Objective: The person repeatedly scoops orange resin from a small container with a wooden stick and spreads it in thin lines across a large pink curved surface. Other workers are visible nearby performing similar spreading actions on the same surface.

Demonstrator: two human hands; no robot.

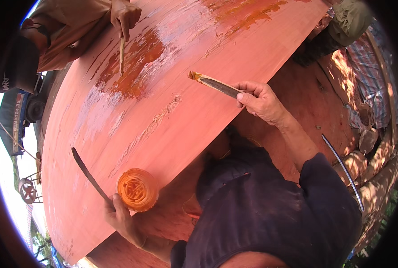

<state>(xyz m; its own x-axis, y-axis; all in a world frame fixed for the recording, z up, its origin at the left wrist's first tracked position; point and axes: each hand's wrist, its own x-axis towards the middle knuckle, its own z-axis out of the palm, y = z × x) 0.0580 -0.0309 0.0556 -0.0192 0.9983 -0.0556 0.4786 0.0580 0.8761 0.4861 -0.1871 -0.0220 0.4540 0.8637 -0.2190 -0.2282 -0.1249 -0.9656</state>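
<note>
My right hand (259,102) is closed around a flat wooden stick (218,85), dark along its upper face. Wet orange-brown stuff coats the stick's tip, which is held over a large reddish wooden slab (185,129). At the slab's near edge, my left hand (123,219) pinches a thin, dark, curved strip (89,174) between thumb and fingers. Right beside that thumb is a round tub (137,190) of glossy orange, resin-like paste. Whether the hand also supports the tub, I cannot tell.
Across the slab, another person's hand (125,15) holds a thin stick (122,56) with its tip at a wet brown patch (141,67). A second orange patch (248,13) lies farther off. Logs (380,192) and a striped sheet (371,80) are at the right.
</note>
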